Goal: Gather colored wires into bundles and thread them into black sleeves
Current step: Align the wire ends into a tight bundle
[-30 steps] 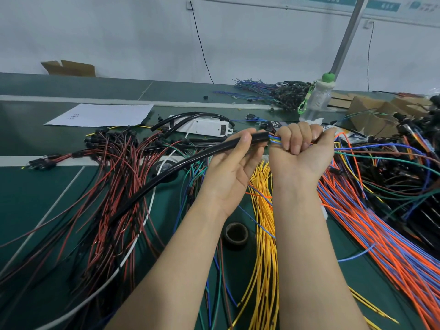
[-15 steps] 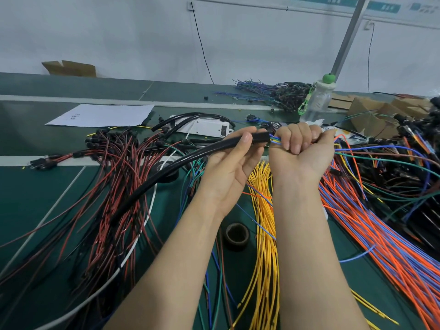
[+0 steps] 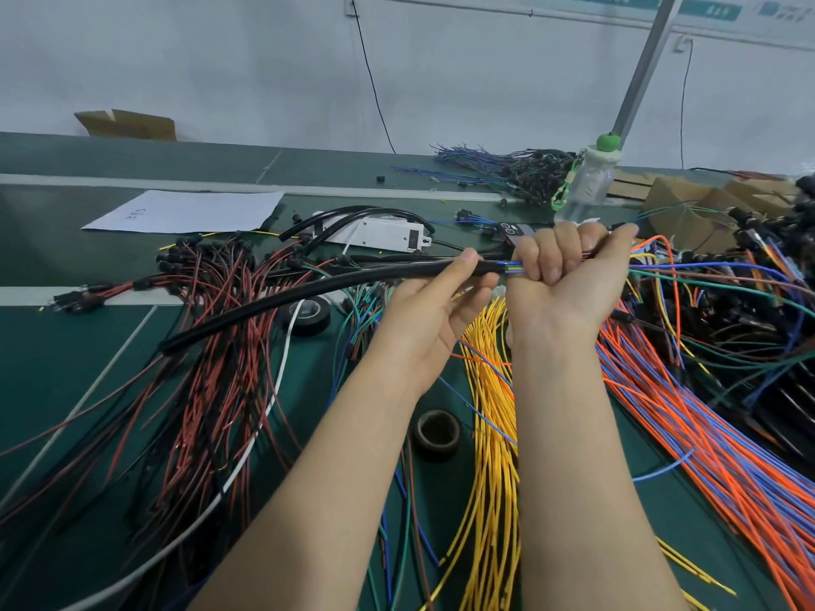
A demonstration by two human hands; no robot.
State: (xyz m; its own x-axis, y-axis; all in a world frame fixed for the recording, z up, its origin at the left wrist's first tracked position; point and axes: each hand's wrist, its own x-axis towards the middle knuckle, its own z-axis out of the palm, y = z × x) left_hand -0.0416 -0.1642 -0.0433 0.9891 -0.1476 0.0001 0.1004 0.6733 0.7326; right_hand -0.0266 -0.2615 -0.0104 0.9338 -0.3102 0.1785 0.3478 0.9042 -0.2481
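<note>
A long black sleeve (image 3: 308,297) curves from the lower left up to my hands above the green bench. My left hand (image 3: 434,317) grips the sleeve's right end between thumb and fingers. My right hand (image 3: 569,280) is fisted round a bundle of colored wires (image 3: 511,269). A short stretch of blue, yellow and green strands shows between the two hands, entering the sleeve mouth. The bundle's free lengths (image 3: 705,275) fan out to the right of my fist. How far the wires reach inside the sleeve is hidden.
Red and black leads (image 3: 211,346) cover the left bench, yellow wires (image 3: 494,434) run between my forearms, orange and blue wires (image 3: 705,434) lie right. Two tape rolls (image 3: 439,432) (image 3: 308,313), a white power strip (image 3: 375,233), paper (image 3: 189,211), a bottle (image 3: 588,183) and cardboard (image 3: 688,205) sit around.
The hands stay almost in place. The sleeve's loose left end has shifted a little, and a slightly longer stretch of colored strands shows between the hands.
</note>
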